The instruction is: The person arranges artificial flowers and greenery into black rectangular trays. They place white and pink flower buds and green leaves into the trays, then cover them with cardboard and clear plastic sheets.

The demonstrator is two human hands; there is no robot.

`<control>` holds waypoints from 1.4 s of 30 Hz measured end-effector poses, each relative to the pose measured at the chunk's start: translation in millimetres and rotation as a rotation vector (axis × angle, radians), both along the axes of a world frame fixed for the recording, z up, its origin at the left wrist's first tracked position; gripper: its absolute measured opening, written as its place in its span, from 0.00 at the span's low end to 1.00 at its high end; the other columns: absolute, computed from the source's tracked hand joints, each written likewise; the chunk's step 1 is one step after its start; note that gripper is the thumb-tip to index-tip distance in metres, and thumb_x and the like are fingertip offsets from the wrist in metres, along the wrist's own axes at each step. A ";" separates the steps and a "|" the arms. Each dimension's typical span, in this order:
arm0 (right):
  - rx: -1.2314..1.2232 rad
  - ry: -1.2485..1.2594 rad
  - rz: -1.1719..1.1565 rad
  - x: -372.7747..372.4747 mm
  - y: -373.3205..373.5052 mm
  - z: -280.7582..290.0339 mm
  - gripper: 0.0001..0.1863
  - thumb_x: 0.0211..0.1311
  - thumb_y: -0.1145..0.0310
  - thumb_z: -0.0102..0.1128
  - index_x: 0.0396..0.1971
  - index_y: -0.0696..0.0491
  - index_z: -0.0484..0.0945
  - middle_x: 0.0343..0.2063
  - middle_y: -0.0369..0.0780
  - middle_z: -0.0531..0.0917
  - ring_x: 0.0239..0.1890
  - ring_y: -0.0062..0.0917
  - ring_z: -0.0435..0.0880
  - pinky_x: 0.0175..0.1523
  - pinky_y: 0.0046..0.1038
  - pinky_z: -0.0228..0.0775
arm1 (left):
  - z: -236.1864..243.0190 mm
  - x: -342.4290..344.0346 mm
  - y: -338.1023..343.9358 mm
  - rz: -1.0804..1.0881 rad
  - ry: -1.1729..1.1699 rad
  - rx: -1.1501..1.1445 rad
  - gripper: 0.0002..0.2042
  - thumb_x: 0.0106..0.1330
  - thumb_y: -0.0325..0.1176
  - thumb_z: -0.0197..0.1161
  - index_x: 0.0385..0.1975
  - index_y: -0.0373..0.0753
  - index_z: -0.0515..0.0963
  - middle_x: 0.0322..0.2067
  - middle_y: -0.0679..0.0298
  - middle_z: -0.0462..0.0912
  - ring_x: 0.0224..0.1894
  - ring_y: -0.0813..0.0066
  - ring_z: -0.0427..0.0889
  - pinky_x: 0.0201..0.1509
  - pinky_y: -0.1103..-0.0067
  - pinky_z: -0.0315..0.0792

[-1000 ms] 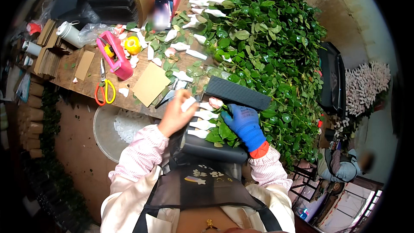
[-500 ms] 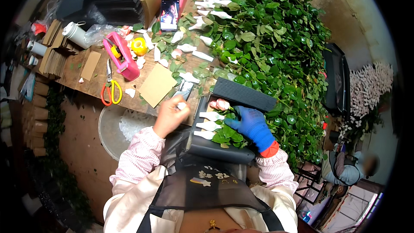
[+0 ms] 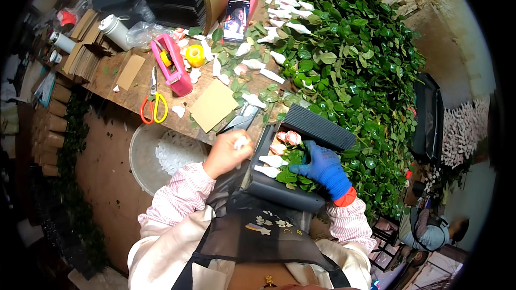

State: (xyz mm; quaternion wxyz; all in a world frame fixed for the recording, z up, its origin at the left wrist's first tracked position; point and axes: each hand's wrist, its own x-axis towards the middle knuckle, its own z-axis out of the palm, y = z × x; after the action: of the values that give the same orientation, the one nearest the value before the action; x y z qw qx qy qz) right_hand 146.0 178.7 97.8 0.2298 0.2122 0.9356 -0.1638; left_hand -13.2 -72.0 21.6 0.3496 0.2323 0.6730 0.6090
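My bare left hand (image 3: 230, 153) is closed around a white bud sleeve (image 3: 241, 143), just left of a black ridged box (image 3: 287, 190). In the box lie pink roses (image 3: 288, 138) with bare blooms, and nearer me two buds still in white sleeves (image 3: 273, 161). My right hand (image 3: 322, 169), in a blue glove, grips the roses among their leaves at the box's right side. Its thumb points left over the foliage; the other fingertips are partly hidden.
Leafy rose stems (image 3: 349, 70) with white-sleeved heads pile up at the right. On the table are scissors (image 3: 154, 99), a pink tape dispenser (image 3: 174, 70), yellow tape (image 3: 195, 55), cardboard (image 3: 214, 105) and a phone (image 3: 236, 20). A bin (image 3: 141, 156) stands below. A person (image 3: 430, 228) sits far right.
One more rose in the box now shows its bare bloom; two sleeved buds remain visible instead of three. My left hand holds a white sleeve. The whole view has shifted slightly.
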 end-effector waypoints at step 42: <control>-0.117 0.329 0.192 22.4 -32.1 41.3 0.16 0.67 0.52 0.65 0.49 0.43 0.84 0.33 0.41 0.88 0.36 0.39 0.88 0.41 0.41 0.79 | 44.0 -45.0 -141.8 -0.286 0.873 -0.956 0.16 0.62 0.40 0.75 0.43 0.38 0.83 0.41 0.62 0.87 0.48 0.60 0.82 0.52 0.67 0.74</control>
State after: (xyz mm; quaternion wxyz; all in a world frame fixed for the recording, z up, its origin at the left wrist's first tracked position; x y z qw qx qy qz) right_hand 168.5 146.6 139.1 0.1004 0.0784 0.9653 -0.2278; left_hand -58.2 -213.9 65.5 0.1866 0.3641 0.9116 0.0410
